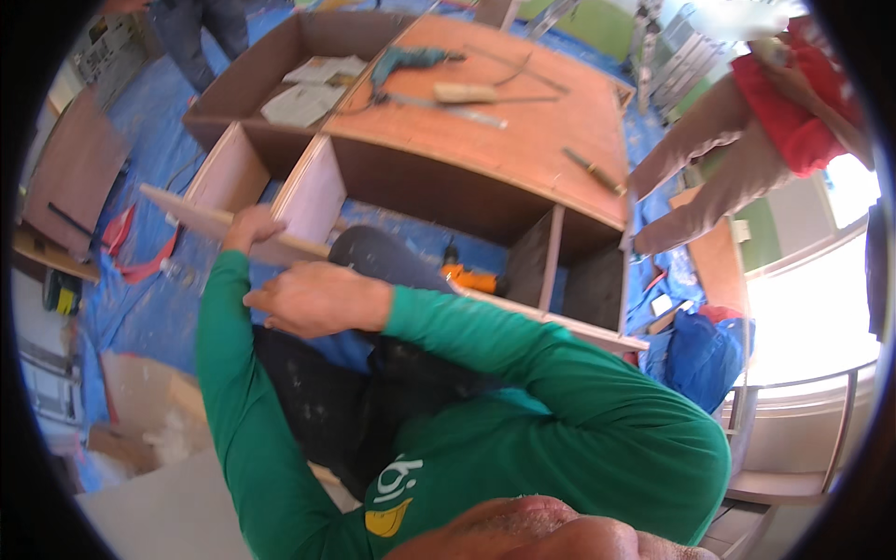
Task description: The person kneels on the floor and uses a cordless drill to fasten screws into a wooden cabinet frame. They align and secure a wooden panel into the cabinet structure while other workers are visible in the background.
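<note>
An unfinished wooden cabinet frame [448,173] lies in front of me, its open compartments separated by dividers. My left hand [252,228] is wrapped over the near wooden strip [191,213], close to the pale divider panel [311,191]. Nearer to me, my right hand [322,299] is bent inward just below that strip, its fingers curled together. Whatever it may hold is hidden. My knee [387,257] reaches over the cabinet's near edge. Inside the frame, an orange power tool [471,278] rests beside the knee.
On the cabinet's orange-brown panel lie a teal drill [411,62], a wooden-handled tool [465,93] and a chisel-like tool [595,172]. Papers [308,98] sit in the far-left compartment. A person in red [793,103] stands at right, another [201,37] far left. Blue sheeting [149,313] covers the floor.
</note>
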`<state>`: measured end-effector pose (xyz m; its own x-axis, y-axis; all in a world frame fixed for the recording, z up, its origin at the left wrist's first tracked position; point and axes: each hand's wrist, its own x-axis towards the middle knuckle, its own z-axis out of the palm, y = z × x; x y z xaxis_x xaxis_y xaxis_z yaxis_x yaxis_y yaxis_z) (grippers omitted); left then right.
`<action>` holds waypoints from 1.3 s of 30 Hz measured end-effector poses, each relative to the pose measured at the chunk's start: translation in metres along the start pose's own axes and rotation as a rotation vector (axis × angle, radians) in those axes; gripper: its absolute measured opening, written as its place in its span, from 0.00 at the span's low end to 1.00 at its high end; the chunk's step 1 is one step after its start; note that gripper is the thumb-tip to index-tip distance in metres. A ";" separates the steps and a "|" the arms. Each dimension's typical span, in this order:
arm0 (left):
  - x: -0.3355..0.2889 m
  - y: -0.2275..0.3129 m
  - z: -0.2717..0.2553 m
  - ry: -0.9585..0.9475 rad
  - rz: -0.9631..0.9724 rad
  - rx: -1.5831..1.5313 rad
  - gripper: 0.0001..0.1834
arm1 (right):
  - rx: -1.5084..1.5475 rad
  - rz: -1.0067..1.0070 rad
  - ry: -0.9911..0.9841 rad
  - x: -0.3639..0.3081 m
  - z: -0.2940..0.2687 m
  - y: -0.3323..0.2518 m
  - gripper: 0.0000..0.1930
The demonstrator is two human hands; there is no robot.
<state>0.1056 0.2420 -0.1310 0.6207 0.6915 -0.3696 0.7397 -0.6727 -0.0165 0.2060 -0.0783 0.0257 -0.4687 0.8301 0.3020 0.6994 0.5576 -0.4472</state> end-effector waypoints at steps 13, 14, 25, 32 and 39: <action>-0.040 0.022 0.001 0.175 -0.045 -0.078 0.37 | 0.086 1.175 -0.137 -0.277 -0.034 0.189 0.33; -0.035 0.018 0.010 0.188 -0.026 -0.120 0.37 | 0.008 1.174 -0.349 -0.279 -0.012 0.203 0.33; -0.039 0.032 0.016 0.218 -0.095 -0.379 0.43 | -0.180 1.360 -0.614 -0.317 0.175 0.276 0.38; -0.041 0.029 -0.008 -0.007 -0.185 -0.531 0.52 | 0.073 1.206 -0.404 -0.264 0.110 0.255 0.33; 0.005 0.057 -0.033 0.028 -0.083 -0.324 0.52 | 0.600 0.960 0.074 -0.188 0.092 0.250 0.22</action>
<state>0.1590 0.2159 -0.1033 0.5586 0.7505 -0.3531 0.8293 -0.4984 0.2527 0.4194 -0.0945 -0.2204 0.1688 0.9238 -0.3436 0.3714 -0.3825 -0.8460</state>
